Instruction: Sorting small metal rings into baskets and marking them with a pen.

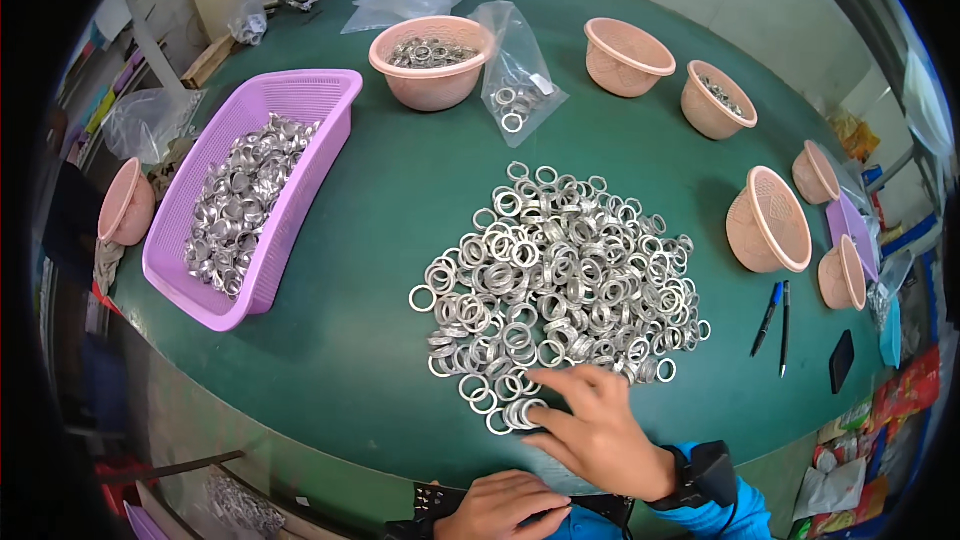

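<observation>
A wide heap of silver metal rings (590, 275) lies on the green table (370, 370) in front of me. My right hand (595, 430) reaches in at the heap's near edge with its fingers apart. Its fingertips touch a short row of leaning rings (518, 414), and I see no ring lifted. Below, at the table's near edge, my left hand (505, 508) rests with its fingers loosely stretched to the right. Nothing shows in it, though its palm is hidden.
A purple basket (290, 210) of shiny metal parts stands left. Pink bowls (425, 90) line the far and right sides, some holding metal parts. A clear bag (512, 60) with rings lies far back. Two pens (767, 320) and a black phone-like object (842, 362) lie right.
</observation>
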`<state>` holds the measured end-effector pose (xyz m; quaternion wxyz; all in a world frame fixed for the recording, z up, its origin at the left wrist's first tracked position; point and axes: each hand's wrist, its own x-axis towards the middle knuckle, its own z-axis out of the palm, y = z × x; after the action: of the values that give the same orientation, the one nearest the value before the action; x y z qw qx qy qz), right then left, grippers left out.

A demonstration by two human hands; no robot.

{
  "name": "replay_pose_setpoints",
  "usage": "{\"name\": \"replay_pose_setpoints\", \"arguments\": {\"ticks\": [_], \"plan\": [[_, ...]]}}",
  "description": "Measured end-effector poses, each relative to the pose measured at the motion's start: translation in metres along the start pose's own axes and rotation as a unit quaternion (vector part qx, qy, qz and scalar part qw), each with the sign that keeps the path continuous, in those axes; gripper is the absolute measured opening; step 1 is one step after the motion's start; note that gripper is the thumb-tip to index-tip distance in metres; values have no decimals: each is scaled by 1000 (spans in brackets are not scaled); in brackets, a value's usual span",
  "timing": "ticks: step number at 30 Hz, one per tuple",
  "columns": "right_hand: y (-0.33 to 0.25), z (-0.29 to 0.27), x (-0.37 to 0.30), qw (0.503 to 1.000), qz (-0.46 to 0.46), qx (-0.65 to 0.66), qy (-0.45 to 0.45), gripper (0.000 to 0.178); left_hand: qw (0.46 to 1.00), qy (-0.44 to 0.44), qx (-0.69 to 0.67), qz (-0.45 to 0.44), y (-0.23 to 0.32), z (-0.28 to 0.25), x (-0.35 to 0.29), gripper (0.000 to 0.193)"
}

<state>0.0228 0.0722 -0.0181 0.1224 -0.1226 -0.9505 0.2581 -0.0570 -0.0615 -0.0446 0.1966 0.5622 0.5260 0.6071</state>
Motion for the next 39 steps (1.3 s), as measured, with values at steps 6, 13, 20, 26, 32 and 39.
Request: {"name": "replay_pose_setpoints", "arguments": {"ticks": [6, 13, 20, 26, 32, 39], "plan": [[4, 4, -3, 999, 1, 34, -7, 15, 998, 48, -9, -34, -2, -10, -4, 13], [-1, -17, -29, 972, 59, 227, -20, 19, 892, 131, -305, -308, 2, 7, 1, 29], [-4, -20, -47, 963, 69, 262, 9, 16, 860, -60, -338, -377, 1, 6, 5, 41], [-2, -23, -54, 968, 40, 247, -4, 17, 880, -94, -298, -358, 7, 7, 9, 41], [-4, -37, -54, 914, 72, 390, -86, 21, 943, -72, -234, -226, 8, 12, 14, 34], [-11, -30, -65, 802, 209, 559, -27, 20, 952, -106, -152, -243, 15, 13, 22, 39]]}}
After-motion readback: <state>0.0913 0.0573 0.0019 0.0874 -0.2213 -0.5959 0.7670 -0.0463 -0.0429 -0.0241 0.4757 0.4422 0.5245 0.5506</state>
